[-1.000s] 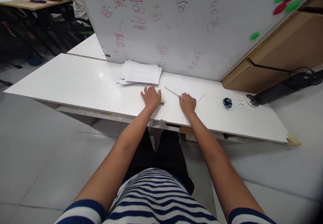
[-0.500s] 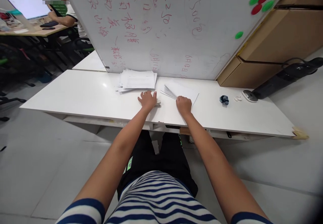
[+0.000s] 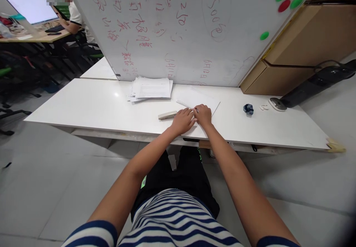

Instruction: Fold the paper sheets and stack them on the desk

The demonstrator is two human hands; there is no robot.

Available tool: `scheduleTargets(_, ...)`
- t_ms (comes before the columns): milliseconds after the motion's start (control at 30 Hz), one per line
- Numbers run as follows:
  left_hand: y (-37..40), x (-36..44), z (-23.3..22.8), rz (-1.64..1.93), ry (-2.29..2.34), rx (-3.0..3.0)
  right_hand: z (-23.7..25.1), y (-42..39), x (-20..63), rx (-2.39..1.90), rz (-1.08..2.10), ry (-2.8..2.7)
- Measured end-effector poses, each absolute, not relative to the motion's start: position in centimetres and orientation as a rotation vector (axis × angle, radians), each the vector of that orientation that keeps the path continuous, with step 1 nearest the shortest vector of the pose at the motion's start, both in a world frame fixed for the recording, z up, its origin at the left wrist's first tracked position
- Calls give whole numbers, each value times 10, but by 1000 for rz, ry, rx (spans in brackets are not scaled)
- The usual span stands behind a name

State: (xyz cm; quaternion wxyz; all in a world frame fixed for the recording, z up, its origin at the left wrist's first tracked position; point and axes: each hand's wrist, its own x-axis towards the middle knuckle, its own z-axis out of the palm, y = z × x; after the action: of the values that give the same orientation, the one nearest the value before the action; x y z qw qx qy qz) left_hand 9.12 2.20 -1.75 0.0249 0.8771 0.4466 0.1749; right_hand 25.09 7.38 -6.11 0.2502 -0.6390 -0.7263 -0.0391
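My right hand [image 3: 203,115] is closed on the near left part of some sheets of paper [image 3: 205,98], which lie on the white table. Close beside it, fingers stretched out and tips nearly meeting it, my left hand [image 3: 183,121] rests open over the paper's near left corner. A pale stapler [image 3: 167,115] lies just left of my left hand, which no longer covers it. Behind the stapler sits a thick stack of printed papers [image 3: 152,88]. The fingertips of my right hand are partly hidden.
A whiteboard [image 3: 183,35] with red writing stands along the table's back edge. To the right are a small dark blue object [image 3: 248,109], a computer mouse [image 3: 277,104], a black cylindrical object [image 3: 311,84] and cardboard boxes [image 3: 306,35]. Another person [image 3: 75,19] sits at a desk on the far left.
My left hand has left the stapler and moved right, up to my right hand. The raised paper edge at the left has come down flatter. My right hand stays on the sheets.
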Motion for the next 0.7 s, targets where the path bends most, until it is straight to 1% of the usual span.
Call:
scheduleTargets(133,22,110,-45,412,1591,2551,-62,75,253,-1739,-79,-1961)
scheduleTargets(200,25,112,-50,387,1610,2527,-63,76,254,-1738,-48,-1953)
scheduleTargets(400,25,111,-47,308,1592,2512,-64,80,256,-1739,15,-1942)
scheduleTargets(700,24,111,-44,273,1593,2493,-62,77,255,-1759,-23,-1963)
